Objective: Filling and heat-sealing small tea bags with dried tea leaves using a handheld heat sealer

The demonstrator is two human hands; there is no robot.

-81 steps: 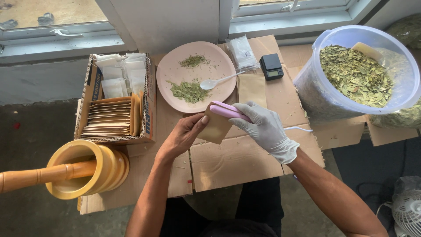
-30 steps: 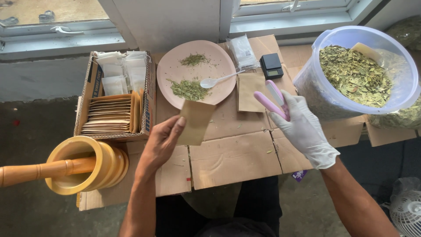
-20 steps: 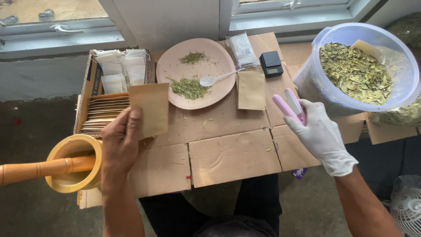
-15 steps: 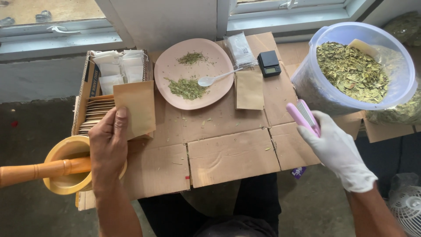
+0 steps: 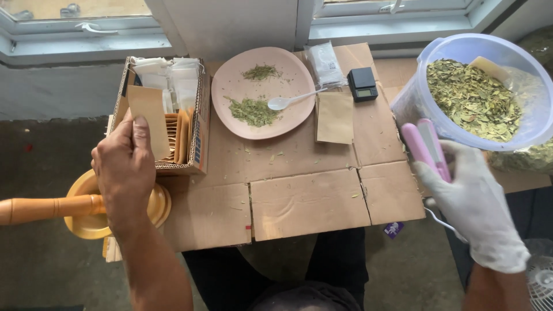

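A flat cardboard top (image 5: pixel 305 201), creased and seamed in panels, carried the work. At its right edge stood a round, translucent plastic tub (image 5: pixel 518 121) heaped with dry, crinkled green leaves (image 5: pixel 472 98). At the left rear sat an open cardboard box (image 5: pixel 199 124), packed with upright kraft pouches and pale, filmy bags (image 5: pixel 173 80). Below the box lay a glossy yellow wooden mortar (image 5: pixel 86 224) with a long turned pestle (image 5: pixel 40 208) across it. A round, matte pink plate (image 5: pixel 288 112) held two small heaps of crumbled leaf and a white plastic spoon (image 5: pixel 291 101). The left hand (image 5: pixel 124 173), bare, pinched a smooth rectangular kraft pouch (image 5: pixel 148 118) between thumb and fingers, holding it upright over the box among the stacked pouches. The right hand (image 5: pixel 475 201), in a thin white glove, was closed around a slim pink sealer (image 5: pixel 426 147) near the tub, its two long arms parted. Another flat pouch (image 5: pixel 335 118) lay beside the plate, next to a small black scale (image 5: pixel 363 83) and a clear packet (image 5: pixel 324 62).
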